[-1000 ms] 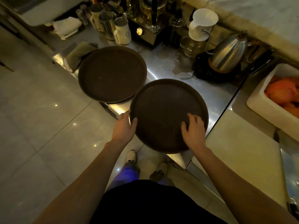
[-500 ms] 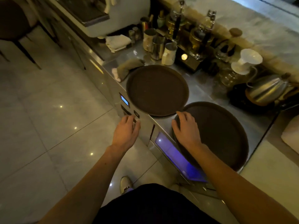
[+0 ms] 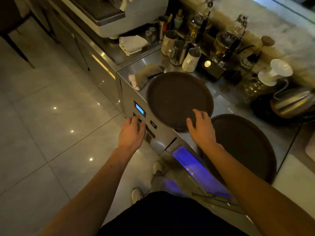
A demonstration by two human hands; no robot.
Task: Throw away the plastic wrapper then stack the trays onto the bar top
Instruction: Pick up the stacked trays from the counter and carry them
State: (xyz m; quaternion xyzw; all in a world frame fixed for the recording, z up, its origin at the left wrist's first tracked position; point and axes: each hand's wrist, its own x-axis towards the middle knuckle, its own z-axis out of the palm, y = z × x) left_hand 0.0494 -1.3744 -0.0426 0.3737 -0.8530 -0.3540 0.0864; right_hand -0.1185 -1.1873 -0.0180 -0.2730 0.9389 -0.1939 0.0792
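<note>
Two round dark brown trays lie flat on the steel counter (image 3: 221, 99). The far tray (image 3: 177, 97) overhangs the counter's front edge. The near tray (image 3: 247, 147) sits to its right, partly hidden by my right forearm. My right hand (image 3: 201, 128) hovers with fingers spread over the near rim of the far tray and holds nothing. In front of the counter's control panel, left of that tray, my left hand (image 3: 132, 132) is open and empty. No plastic wrapper is in view.
Metal jugs (image 3: 179, 51), glass siphon brewers (image 3: 226, 41), a white dripper (image 3: 274, 72) and a steel kettle (image 3: 293, 101) crowd the counter's back. A folded cloth (image 3: 144, 75) lies beside the far tray. A marble bar top (image 3: 265, 19) runs behind. Tiled floor lies to the left.
Both hands have let go of the near tray, which now rests on the counter. They have moved left to the far tray, and the view has shifted left with them.
</note>
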